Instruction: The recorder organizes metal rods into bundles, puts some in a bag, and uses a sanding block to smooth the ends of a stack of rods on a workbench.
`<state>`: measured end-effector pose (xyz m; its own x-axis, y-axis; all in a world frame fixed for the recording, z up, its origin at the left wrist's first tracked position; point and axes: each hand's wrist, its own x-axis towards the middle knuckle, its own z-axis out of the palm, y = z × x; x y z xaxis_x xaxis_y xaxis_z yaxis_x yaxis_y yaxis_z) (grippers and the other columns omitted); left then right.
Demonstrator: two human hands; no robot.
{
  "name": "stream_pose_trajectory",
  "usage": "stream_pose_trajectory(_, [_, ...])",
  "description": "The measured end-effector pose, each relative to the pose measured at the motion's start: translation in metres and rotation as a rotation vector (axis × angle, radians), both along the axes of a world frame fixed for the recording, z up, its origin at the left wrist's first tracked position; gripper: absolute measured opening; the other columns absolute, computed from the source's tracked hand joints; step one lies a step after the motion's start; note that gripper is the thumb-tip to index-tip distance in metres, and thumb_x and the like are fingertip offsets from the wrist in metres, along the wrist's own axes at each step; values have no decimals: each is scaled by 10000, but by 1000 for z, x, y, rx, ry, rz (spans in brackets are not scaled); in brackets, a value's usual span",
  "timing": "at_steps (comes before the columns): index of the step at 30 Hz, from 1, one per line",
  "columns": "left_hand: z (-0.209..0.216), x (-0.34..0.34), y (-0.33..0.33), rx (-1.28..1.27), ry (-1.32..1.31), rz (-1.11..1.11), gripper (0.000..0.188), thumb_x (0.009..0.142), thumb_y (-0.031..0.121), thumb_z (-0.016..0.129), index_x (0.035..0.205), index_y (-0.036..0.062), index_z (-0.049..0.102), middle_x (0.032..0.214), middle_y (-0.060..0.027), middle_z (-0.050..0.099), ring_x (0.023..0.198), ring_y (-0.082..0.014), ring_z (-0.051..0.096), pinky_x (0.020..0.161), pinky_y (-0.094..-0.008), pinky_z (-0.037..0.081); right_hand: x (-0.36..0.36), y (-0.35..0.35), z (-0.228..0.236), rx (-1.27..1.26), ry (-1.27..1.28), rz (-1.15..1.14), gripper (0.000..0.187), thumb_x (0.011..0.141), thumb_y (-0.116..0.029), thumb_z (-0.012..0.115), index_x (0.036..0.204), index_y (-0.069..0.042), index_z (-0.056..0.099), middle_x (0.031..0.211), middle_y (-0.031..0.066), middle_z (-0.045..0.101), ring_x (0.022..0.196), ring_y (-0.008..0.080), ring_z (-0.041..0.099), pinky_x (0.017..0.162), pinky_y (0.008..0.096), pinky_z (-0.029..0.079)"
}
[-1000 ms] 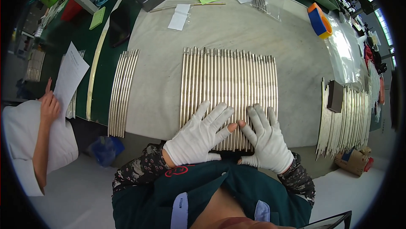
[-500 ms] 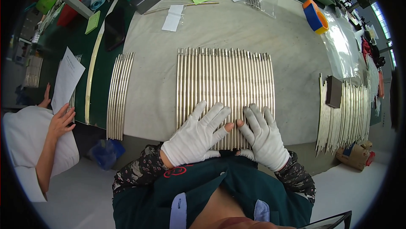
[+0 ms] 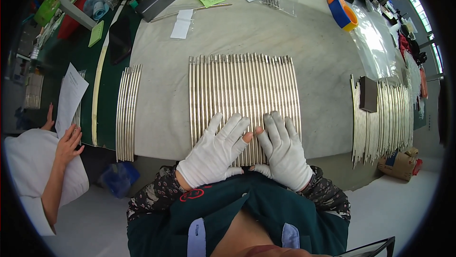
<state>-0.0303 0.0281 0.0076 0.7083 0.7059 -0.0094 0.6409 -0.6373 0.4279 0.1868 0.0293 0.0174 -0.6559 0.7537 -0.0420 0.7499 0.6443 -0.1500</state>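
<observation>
A factory workshop — batches of metal rods (image 3: 244, 100) lie in rows across a cloth-covered worktop (image 3: 323, 48), with more rods (image 3: 384, 114) at right and plastic bins (image 3: 47, 8) upper left.

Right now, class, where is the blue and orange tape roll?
In the head view the blue and orange tape roll lies at the table's far right, beyond the central row of metal rods, beside a clear plastic sheet.

We see bare cloth (image 3: 161, 100) open on both sides of the central row of metal rods (image 3: 244, 91). Left of that row, a narrow rod bundle (image 3: 128, 107) blocks passage; right, a wider bundle (image 3: 384, 114) under a dark block (image 3: 368, 93). Beyond it, a paper slip (image 3: 182, 23) lies flat.
</observation>
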Motion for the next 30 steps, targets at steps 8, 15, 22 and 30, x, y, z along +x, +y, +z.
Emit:
stream_pose_trajectory(8, [1,-2,-1,4,66,-5,965,635,467,759,1383,30,334,1445,-199,303,1359,-354,264,1120,-544,149,41,11,5,-64,-9,105,941,604,-631,649,1338,-104,389,1367,208,383,1316,380,319,1074,559,244])
stream_pose_trajectory(15, [3,-1,0,22,67,-14,980,621,467,766,1382,27,334,1427,-197,322,1352,-357,272,1111,-544,173,46,13,-12,8,70,141,842,761,-702,415,1370,-126,332,1329,250,389,1251,439,374,1024,590,297])
stream_pose_trajectory(22, [1,-1,0,33,37,-9,984,603,449,780,1377,27,343,1418,-198,334,1344,-360,286,1106,-546,190,48,13,-8,13,50,143,894,736,-704,447,1412,-142,284,1344,250,378,1253,448,375,1028,584,301])
stream_pose_trajectory(30, [2,-2,-1,35,30,-5,995,597,442,784,1385,40,328,1414,-201,344,1338,-371,298,1101,-553,195,62,15,-7,45,124,94,931,573,-637,624,1313,-117,403,1313,227,411,1241,416,393,1028,533,333])
